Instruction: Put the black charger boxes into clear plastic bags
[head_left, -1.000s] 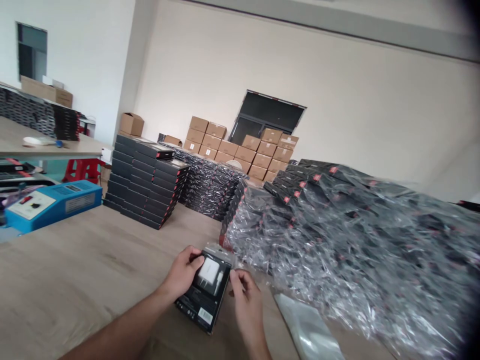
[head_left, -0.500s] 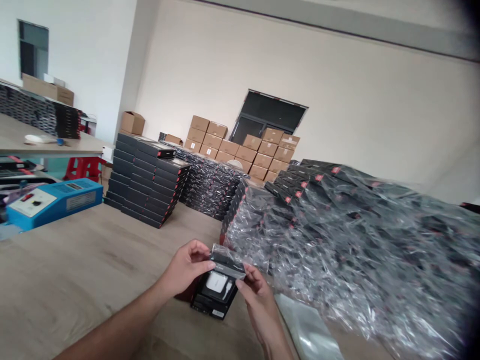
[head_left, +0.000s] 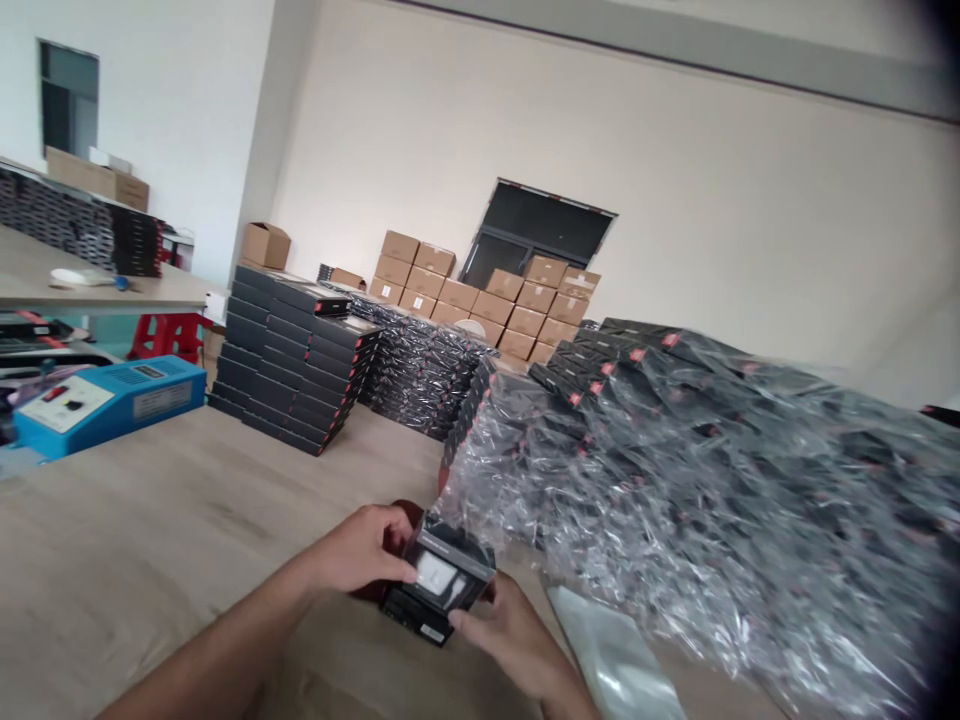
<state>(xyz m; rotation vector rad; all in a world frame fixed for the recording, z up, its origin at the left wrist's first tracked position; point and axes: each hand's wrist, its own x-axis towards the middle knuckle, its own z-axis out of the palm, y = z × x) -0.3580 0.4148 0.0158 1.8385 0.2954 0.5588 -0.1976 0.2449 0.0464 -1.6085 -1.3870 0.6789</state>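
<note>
The left hand (head_left: 371, 550) grips a black box (head_left: 441, 575), possibly film-wrapped, at nine o'clock; the right hand (head_left: 506, 630) grips it at four. From it, a blue machine (head_left: 112, 403) sits at ten, a box stack (head_left: 289, 360) at eleven.

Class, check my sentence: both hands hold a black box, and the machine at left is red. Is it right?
Wrong colour: the head view shows that the machine is blue. The left hand and right hand do hold a black box.
</note>
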